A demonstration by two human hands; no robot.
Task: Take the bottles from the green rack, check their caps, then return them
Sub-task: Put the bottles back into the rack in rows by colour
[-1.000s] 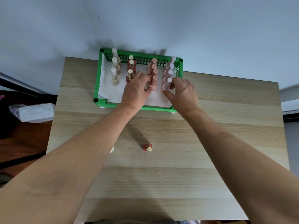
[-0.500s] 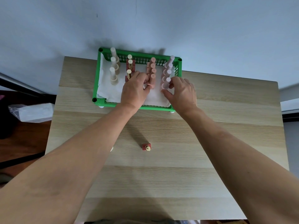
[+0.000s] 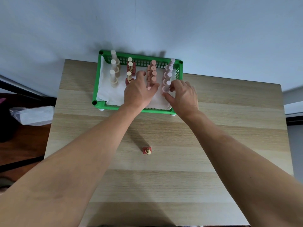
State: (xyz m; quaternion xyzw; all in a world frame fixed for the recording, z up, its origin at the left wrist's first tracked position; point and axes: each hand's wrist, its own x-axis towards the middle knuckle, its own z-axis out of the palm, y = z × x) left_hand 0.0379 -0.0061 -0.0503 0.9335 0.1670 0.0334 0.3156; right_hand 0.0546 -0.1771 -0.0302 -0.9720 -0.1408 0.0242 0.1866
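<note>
Right hand pinches one of four lilac bottles in rack.

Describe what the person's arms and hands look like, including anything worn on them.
Both arms are bare from the bottom edge of the view up to the hands: no sleeves show. The left hand and right hand wear no gloves, and no watch, bracelet or ring can be seen on the wrists or fingers. No markings show on either forearm.
</note>
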